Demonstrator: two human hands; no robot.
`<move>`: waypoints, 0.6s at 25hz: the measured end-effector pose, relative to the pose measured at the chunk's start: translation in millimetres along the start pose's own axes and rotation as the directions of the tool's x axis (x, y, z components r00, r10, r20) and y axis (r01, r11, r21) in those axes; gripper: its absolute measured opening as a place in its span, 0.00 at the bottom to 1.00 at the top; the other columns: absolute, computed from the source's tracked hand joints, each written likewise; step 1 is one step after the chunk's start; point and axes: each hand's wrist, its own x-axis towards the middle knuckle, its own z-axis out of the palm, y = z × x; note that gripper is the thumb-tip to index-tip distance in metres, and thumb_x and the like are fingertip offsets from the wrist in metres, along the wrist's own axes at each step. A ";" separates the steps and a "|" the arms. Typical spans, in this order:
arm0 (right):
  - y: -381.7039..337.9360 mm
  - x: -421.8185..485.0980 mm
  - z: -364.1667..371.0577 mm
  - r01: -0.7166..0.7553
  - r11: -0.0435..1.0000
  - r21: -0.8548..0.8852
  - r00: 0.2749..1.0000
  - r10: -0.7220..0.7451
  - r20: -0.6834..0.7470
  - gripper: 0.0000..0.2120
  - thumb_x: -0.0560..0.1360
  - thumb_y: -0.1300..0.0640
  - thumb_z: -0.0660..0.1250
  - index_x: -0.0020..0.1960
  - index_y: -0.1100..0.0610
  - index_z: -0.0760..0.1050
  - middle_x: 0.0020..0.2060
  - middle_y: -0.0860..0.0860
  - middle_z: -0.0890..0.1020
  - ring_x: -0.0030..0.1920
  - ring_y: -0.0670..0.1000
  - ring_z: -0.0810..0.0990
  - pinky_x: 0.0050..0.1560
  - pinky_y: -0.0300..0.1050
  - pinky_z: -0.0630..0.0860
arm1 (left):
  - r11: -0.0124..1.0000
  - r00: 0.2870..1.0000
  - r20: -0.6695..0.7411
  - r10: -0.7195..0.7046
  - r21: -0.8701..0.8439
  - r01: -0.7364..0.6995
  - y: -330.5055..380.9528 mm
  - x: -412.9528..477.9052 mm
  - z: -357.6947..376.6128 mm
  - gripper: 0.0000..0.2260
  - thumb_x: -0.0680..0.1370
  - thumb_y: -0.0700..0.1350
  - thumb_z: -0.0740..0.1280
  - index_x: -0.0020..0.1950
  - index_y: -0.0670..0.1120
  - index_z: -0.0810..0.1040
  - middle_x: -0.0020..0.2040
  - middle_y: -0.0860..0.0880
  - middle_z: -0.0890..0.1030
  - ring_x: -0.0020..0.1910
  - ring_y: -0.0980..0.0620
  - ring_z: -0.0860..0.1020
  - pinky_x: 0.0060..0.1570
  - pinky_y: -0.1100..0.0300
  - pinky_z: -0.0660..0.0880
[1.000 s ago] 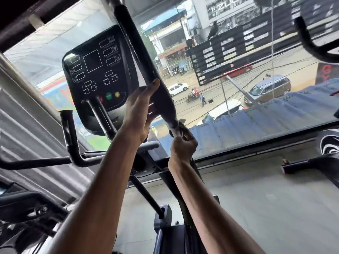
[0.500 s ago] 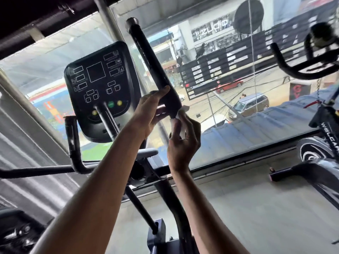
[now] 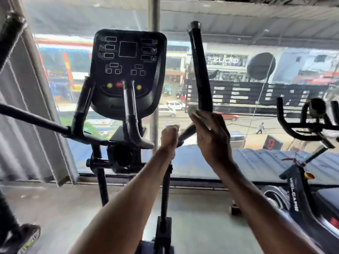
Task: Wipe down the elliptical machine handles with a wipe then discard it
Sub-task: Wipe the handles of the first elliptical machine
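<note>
The elliptical's right moving handle [image 3: 200, 70] rises black and upright right of the console [image 3: 128, 70]. My right hand [image 3: 211, 136] holds a small pale wipe [image 3: 194, 111] against the lower end of that grip, fingers curled round the wipe. My left hand [image 3: 168, 136] sits lower and to the left, its fingers curled at the slanted bar [image 3: 186, 132] under the grip; the bar runs behind the fist. Two short fixed handles [image 3: 129, 107] stand in front of the console. A dark bar at the top left [image 3: 11, 32] looks like the other moving handle.
A large window [image 3: 256, 125] faces a street just beyond the machine. A spin bike [image 3: 300, 125] stands close on the right, its handlebars at hand height. A horizontal bar [image 3: 33, 118] crosses on the left. Grey floor [image 3: 201, 217] lies below.
My left hand has let go of the grip and dropped to the bar below it. My right hand with the wipe has risen to the grip's lower end. The view has swung level.
</note>
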 end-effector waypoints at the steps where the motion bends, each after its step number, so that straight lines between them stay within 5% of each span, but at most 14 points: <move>1: 5.9 3.9 -1.9 0.086 0.996 -0.038 0.992 -0.081 0.101 0.20 0.77 0.69 0.60 0.66 0.61 0.79 0.60 0.55 0.82 0.60 0.57 0.77 0.58 0.46 0.76 | 1.000 1.000 0.014 -0.008 -0.016 0.009 -8.6 1.8 0.8 0.14 0.76 0.48 0.62 0.59 0.46 0.77 0.56 0.45 0.78 0.55 0.46 0.77 0.62 0.46 0.77; 5: 16.9 16.3 -3.9 0.390 0.901 -0.189 0.871 -0.294 0.394 0.20 0.73 0.65 0.55 0.58 0.66 0.82 0.52 0.56 0.83 0.56 0.60 0.79 0.46 0.51 0.80 | 0.958 0.994 -0.105 0.042 0.286 -0.010 -42.8 18.5 5.1 0.13 0.78 0.38 0.61 0.59 0.39 0.79 0.52 0.40 0.82 0.56 0.39 0.80 0.41 0.58 0.69; 7: 10.4 20.8 4.2 0.498 0.825 -0.268 0.784 -0.295 0.546 0.18 0.72 0.65 0.55 0.49 0.64 0.83 0.45 0.56 0.82 0.53 0.62 0.79 0.46 0.53 0.80 | 0.948 0.993 -0.088 0.078 0.313 -0.047 -50.0 19.0 8.1 0.18 0.77 0.36 0.59 0.65 0.40 0.79 0.58 0.38 0.82 0.59 0.37 0.79 0.39 0.60 0.69; 11: -5.6 33.3 8.8 0.706 0.625 -0.334 0.592 -0.261 0.762 0.13 0.71 0.65 0.59 0.39 0.57 0.83 0.38 0.53 0.81 0.47 0.59 0.78 0.51 0.51 0.72 | 0.886 0.977 -0.038 0.208 0.430 -0.172 -61.1 29.2 2.4 0.24 0.78 0.32 0.61 0.75 0.40 0.71 0.71 0.40 0.76 0.70 0.41 0.73 0.65 0.61 0.64; 15: -10.9 39.2 12.2 0.748 0.598 -0.289 0.502 -0.225 0.835 0.13 0.70 0.66 0.59 0.35 0.55 0.80 0.36 0.52 0.80 0.48 0.59 0.77 0.48 0.51 0.69 | 0.834 0.980 0.007 0.199 0.524 -0.173 -72.0 44.6 -9.8 0.28 0.77 0.32 0.64 0.77 0.44 0.69 0.72 0.43 0.74 0.71 0.43 0.72 0.68 0.59 0.65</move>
